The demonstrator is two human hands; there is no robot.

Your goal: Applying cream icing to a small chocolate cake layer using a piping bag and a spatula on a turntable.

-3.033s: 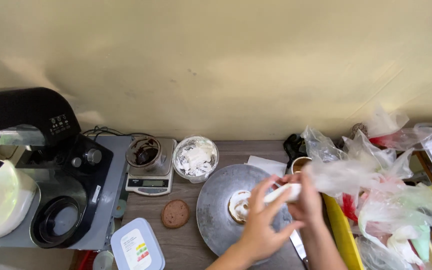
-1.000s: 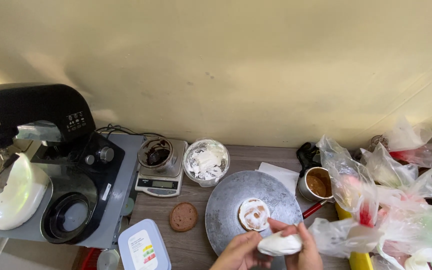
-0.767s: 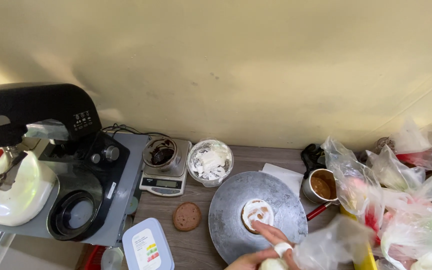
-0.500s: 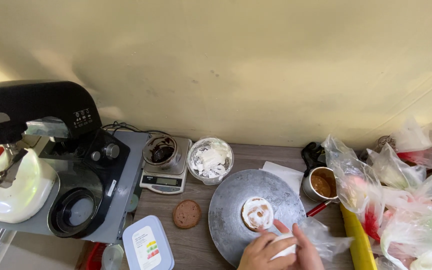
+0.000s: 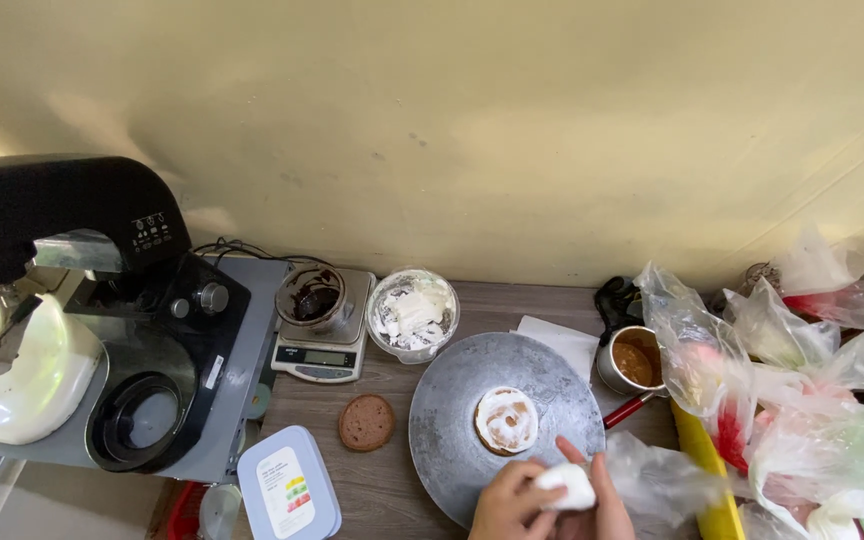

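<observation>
My left hand (image 5: 505,505) and my right hand (image 5: 604,500) meet at the bottom edge of the head view, both closed around a white cream-filled piping bag (image 5: 572,486). The bag's clear plastic tail (image 5: 662,478) trails to the right. Just beyond my fingers a small round cake layer topped with white cream (image 5: 506,420) rests on a grey metal turntable (image 5: 442,410). A bare brown cake round (image 5: 366,422) lies on the wooden table left of the turntable.
A black stand mixer (image 5: 62,220) with a white bowl (image 5: 12,375) stands at left. Behind the turntable sit a scale holding a chocolate cup (image 5: 318,300), a cream tub (image 5: 413,312) and a caramel pot (image 5: 632,362). Plastic bags (image 5: 782,390) pile at right; a lidded box (image 5: 287,485) is near the edge.
Both hands dropped from over the turntable to the bottom edge, still gripping the white bag. The view shifted slightly; the cream-topped layer stays on the turntable.
</observation>
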